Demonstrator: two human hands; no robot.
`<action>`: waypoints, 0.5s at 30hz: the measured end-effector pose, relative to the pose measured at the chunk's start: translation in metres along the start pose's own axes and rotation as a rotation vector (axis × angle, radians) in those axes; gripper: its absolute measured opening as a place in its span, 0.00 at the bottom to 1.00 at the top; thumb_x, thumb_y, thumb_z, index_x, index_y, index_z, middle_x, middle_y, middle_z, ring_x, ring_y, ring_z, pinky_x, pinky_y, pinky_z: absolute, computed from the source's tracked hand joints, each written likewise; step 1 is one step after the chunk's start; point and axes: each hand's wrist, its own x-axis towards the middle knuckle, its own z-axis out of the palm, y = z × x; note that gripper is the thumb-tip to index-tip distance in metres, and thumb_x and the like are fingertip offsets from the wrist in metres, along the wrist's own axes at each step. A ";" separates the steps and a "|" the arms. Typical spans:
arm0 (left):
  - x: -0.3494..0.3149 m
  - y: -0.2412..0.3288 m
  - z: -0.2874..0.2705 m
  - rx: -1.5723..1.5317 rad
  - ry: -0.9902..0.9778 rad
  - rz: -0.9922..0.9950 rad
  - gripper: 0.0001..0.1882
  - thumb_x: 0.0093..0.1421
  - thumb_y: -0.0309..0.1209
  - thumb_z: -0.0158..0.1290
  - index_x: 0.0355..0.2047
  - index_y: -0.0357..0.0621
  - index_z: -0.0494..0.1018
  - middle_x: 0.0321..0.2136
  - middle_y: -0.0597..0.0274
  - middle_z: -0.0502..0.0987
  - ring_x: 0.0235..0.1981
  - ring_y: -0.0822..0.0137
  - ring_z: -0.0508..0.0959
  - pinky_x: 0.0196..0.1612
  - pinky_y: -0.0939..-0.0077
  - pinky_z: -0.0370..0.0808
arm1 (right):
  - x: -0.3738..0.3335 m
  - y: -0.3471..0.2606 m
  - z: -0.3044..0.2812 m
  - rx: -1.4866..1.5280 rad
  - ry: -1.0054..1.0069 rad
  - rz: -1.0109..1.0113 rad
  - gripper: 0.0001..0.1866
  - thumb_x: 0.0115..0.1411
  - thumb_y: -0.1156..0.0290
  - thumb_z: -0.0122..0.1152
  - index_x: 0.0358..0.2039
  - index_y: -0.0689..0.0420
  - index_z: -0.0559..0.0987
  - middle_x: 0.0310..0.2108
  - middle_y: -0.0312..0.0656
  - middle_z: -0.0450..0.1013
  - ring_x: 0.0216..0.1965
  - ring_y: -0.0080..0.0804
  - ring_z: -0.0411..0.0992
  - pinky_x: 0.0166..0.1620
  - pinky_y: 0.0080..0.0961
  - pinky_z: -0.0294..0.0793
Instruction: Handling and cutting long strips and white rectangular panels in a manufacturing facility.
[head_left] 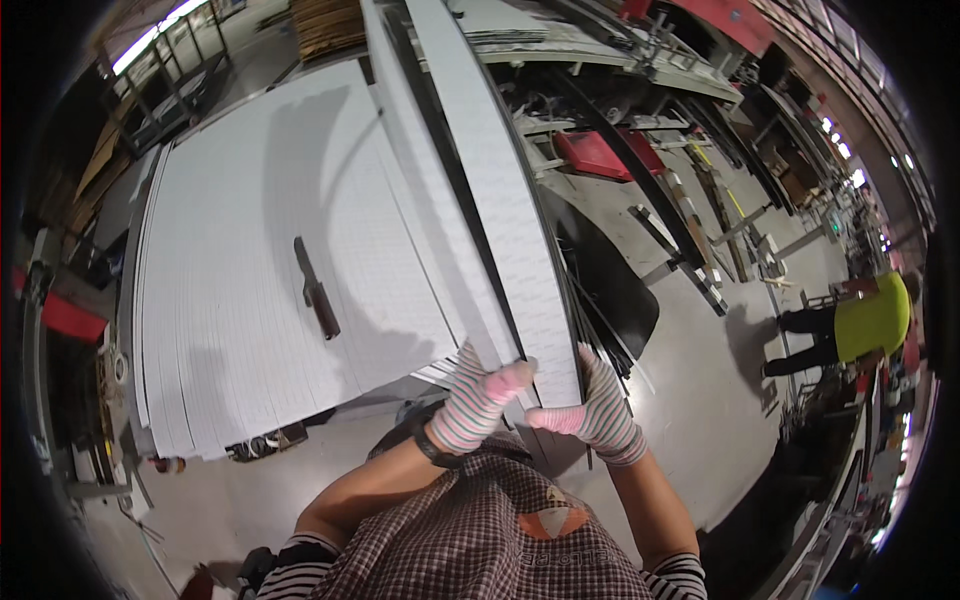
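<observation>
Two long white strips run away from me side by side, with a dark gap between them. The striped glove on my left hand (478, 402) is closed around the near end of the left strip (440, 190). My right hand (597, 415), gloved the same way, grips the near end of the wider right strip (510, 210), which has a black edge. Its thumb lies over the top face and its fingers go around the outer side. To the left, a knife with a brown handle (322, 308) rests on a broad layer of white strips (230, 250) laid edge to edge.
Brown stacked sheets (327, 28) stand at the far left. A workbench (600, 60) and a red bin (608, 153) are beyond the strips, with a black sheet-like object (610, 270) below. Long dark bars (625, 150) lie to the right. A person in a yellow top (872, 318) stands farther right.
</observation>
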 end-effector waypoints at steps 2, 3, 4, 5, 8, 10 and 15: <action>0.009 0.018 -0.001 -0.086 -0.055 0.011 0.26 0.56 0.36 0.65 0.51 0.39 0.70 0.45 0.61 0.77 0.45 0.65 0.78 0.50 0.68 0.77 | -0.001 -0.022 -0.001 -0.028 0.059 0.052 0.48 0.37 0.64 0.86 0.58 0.63 0.69 0.48 0.41 0.75 0.47 0.26 0.73 0.53 0.26 0.74; 0.011 0.028 -0.002 -0.115 -0.077 -0.021 0.25 0.57 0.38 0.65 0.49 0.38 0.71 0.43 0.62 0.77 0.44 0.65 0.78 0.48 0.68 0.77 | -0.001 -0.032 -0.005 0.090 0.001 0.007 0.43 0.39 0.69 0.83 0.56 0.61 0.71 0.44 0.41 0.76 0.43 0.25 0.75 0.49 0.25 0.75; 0.021 0.040 -0.003 0.024 -0.029 0.024 0.22 0.58 0.39 0.63 0.46 0.39 0.72 0.40 0.63 0.78 0.41 0.66 0.78 0.46 0.69 0.77 | -0.004 -0.039 -0.005 0.075 -0.033 -0.015 0.38 0.41 0.71 0.79 0.54 0.60 0.72 0.42 0.41 0.77 0.41 0.26 0.75 0.47 0.25 0.75; 0.031 0.053 -0.006 0.164 0.011 0.077 0.19 0.59 0.40 0.62 0.44 0.40 0.73 0.37 0.64 0.78 0.39 0.67 0.78 0.43 0.71 0.77 | -0.006 -0.045 -0.008 0.056 -0.040 -0.011 0.34 0.42 0.74 0.76 0.51 0.59 0.73 0.39 0.42 0.77 0.39 0.27 0.75 0.45 0.25 0.76; 0.081 0.084 -0.034 0.210 0.235 0.119 0.13 0.60 0.40 0.60 0.34 0.44 0.74 0.25 0.64 0.76 0.29 0.69 0.77 0.37 0.72 0.75 | -0.032 -0.052 -0.011 0.438 -0.064 -0.142 0.32 0.42 0.70 0.74 0.48 0.61 0.70 0.33 0.45 0.75 0.36 0.35 0.75 0.41 0.35 0.75; 0.119 0.105 -0.072 0.114 0.310 0.042 0.13 0.61 0.42 0.58 0.29 0.47 0.73 0.20 0.65 0.73 0.25 0.69 0.75 0.34 0.72 0.73 | -0.049 -0.052 -0.017 0.624 -0.076 -0.339 0.31 0.41 0.68 0.74 0.44 0.61 0.67 0.26 0.42 0.72 0.30 0.39 0.74 0.37 0.40 0.73; 0.173 0.120 -0.119 0.082 0.351 0.150 0.16 0.61 0.45 0.56 0.24 0.49 0.70 0.18 0.64 0.72 0.22 0.66 0.73 0.29 0.72 0.71 | -0.087 -0.071 -0.051 0.659 -0.154 -0.372 0.26 0.47 0.63 0.72 0.38 0.57 0.65 0.18 0.40 0.68 0.17 0.36 0.68 0.26 0.38 0.71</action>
